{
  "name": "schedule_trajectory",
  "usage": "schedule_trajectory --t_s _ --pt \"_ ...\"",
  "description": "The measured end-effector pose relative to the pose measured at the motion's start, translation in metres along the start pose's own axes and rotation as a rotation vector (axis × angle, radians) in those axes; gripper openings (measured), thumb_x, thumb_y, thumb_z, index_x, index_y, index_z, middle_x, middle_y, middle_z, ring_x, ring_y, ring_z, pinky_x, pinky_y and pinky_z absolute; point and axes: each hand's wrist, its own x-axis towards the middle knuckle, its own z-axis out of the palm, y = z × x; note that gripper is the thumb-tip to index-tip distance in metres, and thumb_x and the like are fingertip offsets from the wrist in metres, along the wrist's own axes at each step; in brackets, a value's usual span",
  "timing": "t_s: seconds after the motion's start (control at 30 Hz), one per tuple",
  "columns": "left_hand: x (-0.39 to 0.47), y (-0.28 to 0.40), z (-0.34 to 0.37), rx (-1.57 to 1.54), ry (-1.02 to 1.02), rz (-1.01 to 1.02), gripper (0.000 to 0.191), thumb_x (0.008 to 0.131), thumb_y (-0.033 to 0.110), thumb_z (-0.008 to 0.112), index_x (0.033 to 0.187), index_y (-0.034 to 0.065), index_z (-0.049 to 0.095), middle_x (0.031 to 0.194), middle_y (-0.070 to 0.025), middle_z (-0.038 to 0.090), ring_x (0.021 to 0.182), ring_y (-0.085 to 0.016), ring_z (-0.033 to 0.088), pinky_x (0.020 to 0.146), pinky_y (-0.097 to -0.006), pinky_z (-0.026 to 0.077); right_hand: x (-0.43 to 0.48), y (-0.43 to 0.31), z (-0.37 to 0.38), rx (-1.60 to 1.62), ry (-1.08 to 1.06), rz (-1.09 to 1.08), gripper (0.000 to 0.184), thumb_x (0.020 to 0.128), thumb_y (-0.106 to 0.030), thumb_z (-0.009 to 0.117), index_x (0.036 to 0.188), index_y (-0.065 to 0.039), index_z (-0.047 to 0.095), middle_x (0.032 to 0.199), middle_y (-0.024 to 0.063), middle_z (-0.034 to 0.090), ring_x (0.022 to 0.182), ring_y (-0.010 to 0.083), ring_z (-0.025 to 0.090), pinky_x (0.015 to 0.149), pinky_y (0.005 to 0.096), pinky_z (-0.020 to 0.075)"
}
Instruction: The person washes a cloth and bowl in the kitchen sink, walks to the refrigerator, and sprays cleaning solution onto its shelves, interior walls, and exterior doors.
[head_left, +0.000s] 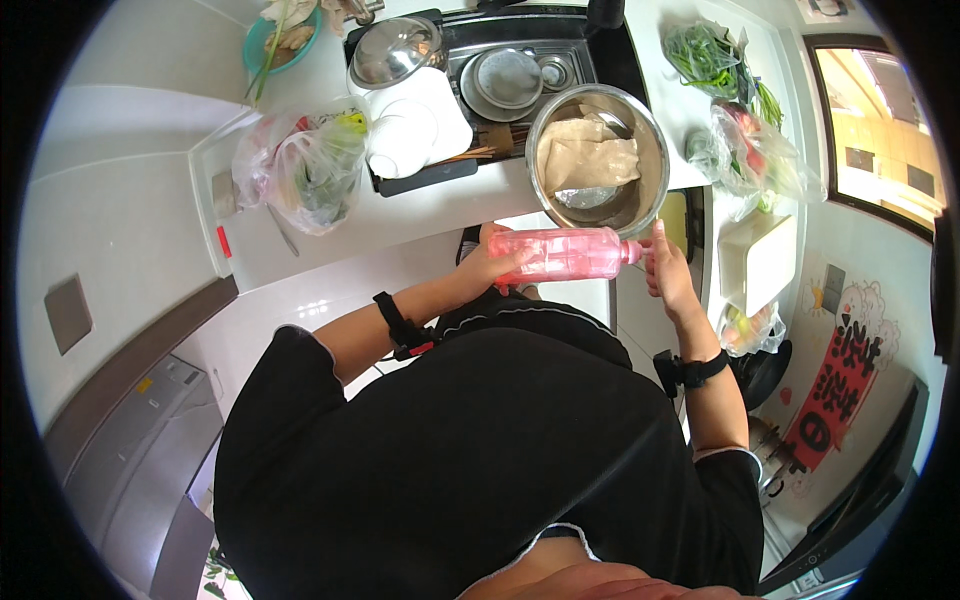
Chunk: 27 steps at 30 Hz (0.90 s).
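My left hand (504, 259) is closed around the base end of a clear pink plastic bottle (570, 253), which lies sideways in front of my body. At the bottle's neck and cap end is my right hand (664, 266), fingers bent against the cap and thumb pointing up; the exact grip there is partly hidden. Just beyond the bottle, a large stainless steel bowl (534, 150) rests over the sink's front right corner. Folded tan cloths (600, 161) lie in it, with something shiny and clear beneath them.
The sink (585, 56) holds stacked dishes (508, 79). To its left are a metal bowl (394, 52), white containers (420, 124), a bag of vegetables (307, 176) and a knife (282, 229). Bagged greens (701, 56), another produce bag (757, 154) and a cream plastic bin (759, 262) line the right counter.
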Motion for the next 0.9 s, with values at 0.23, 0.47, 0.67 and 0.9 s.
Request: schedule_trajectory --t_s 0.23,0.47,0.67,0.9 --pt "0.002 -0.008 -0.001 -0.041 -0.069 0.008 0.075 0.091 0.05 0.066 0.126 -0.004 0.026 0.104 -0.0165 0.059 0.079 -0.015 0.062 0.052 -0.024 0.048 -0.003 0.003 0.022 -0.101 -0.005 -0.082 0.067 0.1 -0.064 0.036 0.087 -0.003 0.061 0.058 -0.005 0.034 0.042 0.0065 0.028 0.038 0.0238 0.0219" --pt "0.01 -0.025 -0.008 -0.007 -0.091 0.047 0.075 0.091 0.049 0.065 0.126 -0.0051 0.027 0.108 -0.018 0.062 0.079 -0.018 0.067 0.056 -0.0249 0.05 -0.007 0.004 0.018 -0.121 0.001 -0.076 0.064 0.1 -0.063 0.037 0.089 -0.005 0.062 0.056 -0.0056 0.032 0.042 0.0063 0.03 0.038 0.0238 0.0231" --pt "-0.001 0.02 0.02 -0.06 -0.254 0.044 0.08 0.093 0.048 0.064 0.138 -0.0033 0.022 0.123 -0.0184 0.055 0.1 -0.018 0.063 0.074 -0.0305 0.055 -0.022 -0.017 -0.023 0.001 0.128 -0.282 0.029 0.104 -0.03 0.05 0.101 -0.004 0.062 0.056 -0.0066 0.041 0.042 0.0041 0.032 0.039 0.023 0.025" --pt "0.03 0.051 0.047 0.105 -0.467 0.223 0.071 0.099 0.026 0.06 0.155 0.0117 0.018 0.147 -0.0155 0.042 0.127 -0.025 0.053 0.103 -0.0381 0.044 -0.119 -0.078 -0.083 -0.126 0.313 -0.789 0.014 0.099 -0.013 0.057 0.102 -0.001 0.063 0.077 0.0005 0.06 0.067 0.0078 0.056 0.064 0.0243 0.0464"
